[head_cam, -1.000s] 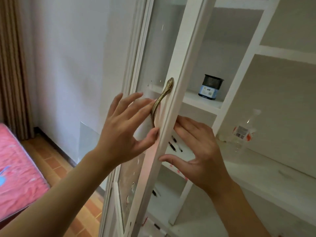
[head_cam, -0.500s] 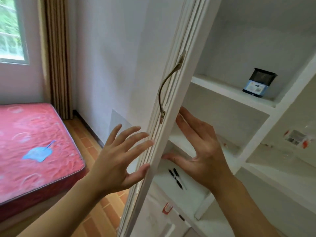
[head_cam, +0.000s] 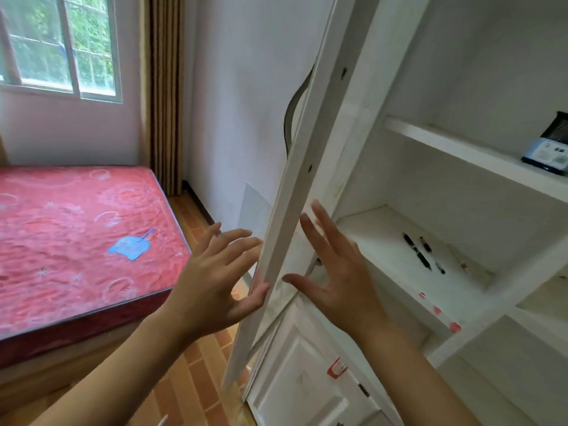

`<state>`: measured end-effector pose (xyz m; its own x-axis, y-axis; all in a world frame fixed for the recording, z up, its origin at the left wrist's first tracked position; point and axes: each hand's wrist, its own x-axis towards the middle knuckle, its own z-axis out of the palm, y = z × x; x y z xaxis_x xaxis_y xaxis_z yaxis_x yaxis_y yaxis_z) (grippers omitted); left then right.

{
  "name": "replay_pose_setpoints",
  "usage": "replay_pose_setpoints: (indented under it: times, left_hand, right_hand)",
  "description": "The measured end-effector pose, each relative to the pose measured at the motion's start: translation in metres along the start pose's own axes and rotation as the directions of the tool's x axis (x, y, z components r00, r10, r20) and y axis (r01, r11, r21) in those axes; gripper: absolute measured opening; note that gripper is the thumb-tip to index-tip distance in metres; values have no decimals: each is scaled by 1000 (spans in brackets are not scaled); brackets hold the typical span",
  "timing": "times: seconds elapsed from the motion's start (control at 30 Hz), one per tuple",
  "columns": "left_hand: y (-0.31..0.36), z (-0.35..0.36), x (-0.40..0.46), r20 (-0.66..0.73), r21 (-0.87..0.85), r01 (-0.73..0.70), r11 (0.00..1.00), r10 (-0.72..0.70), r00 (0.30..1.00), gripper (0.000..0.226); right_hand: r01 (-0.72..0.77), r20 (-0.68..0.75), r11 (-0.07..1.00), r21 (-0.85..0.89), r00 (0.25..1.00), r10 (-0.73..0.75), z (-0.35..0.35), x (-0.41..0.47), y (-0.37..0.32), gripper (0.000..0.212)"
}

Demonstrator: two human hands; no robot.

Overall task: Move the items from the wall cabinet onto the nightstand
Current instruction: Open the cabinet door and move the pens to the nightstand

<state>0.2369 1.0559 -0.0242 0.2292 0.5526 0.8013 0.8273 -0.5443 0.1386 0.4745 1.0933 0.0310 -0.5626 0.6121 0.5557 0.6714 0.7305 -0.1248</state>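
L hand & R hand, fingers spread (gripping nothing), flank cabinet door edge.

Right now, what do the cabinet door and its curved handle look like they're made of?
The cabinet door looks like white-painted wood or board: an opaque matte coat, scuffed, with dark screw holes along its edge. The curved handle looks like metal with a dull brass or bronze finish, thin and slightly shiny; only its side shows, so that is a guess.

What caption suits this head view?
Both open hands, left hand and right hand, flank the white cabinet door; pens wait inside.
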Motion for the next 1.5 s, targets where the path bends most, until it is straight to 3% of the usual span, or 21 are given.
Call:
replay_pose_setpoints:
  times: [0.17,0.43,0.6,0.97,1.3,1.5]
  left_hand:
    - [-28,1,-24,44,83,114,990,-118,992,45]
    - [-63,9,-52,3,191,276,942,-281,960,36]
    - [-86,15,-52,6,202,344,917,-352,936,33]
    - [-84,21,-70,53,183,342,922,-357,933,32]
    - [-49,31,-145,246,174,343,923,-378,892,44]
    - [-28,44,-144,366,94,287,953,-301,881,43]
  right_hand:
    - [16,119,999,-47,993,-10,36,0,2,95]
    - [-34,336,998,-60,940,52,87,6,-2,88]
    - [-76,361,995,-67,928,95,101,19,-4,85]
    - [-112,364,991,-72,922,130,111,5,-1,81]
    - [-232,446,971,-66,864,236,140,-51,20,75]
    - [-349,476,934,-71,812,339,151,-83,25,75]
